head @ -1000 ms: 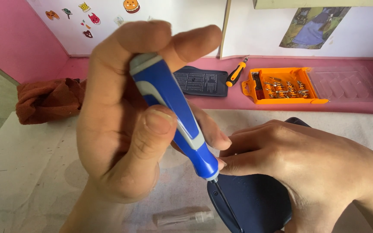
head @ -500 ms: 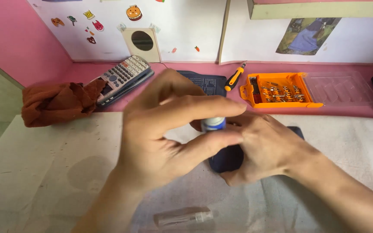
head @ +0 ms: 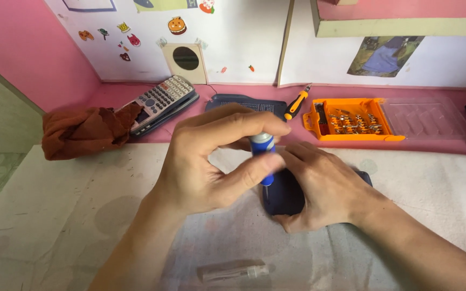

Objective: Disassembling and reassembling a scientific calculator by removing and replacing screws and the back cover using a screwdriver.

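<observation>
Left hand (head: 200,161) lowered; grip pinches blue screwdriver (head: 262,153); right hand (head: 322,186) clasps dark device (head: 281,196).

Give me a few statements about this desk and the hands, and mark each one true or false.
1. The left hand holds a blue-handled screwdriver upright. True.
2. The right hand rests on a dark blue object. True.
3. The orange bit case is shut. False: it lies open, its clear lid folded out.
4. The calculator lies on the white mat. False: it sits on the pink ledge, beside a rust-brown cloth.
5. A small clear tube lies near the front edge. True.
</observation>
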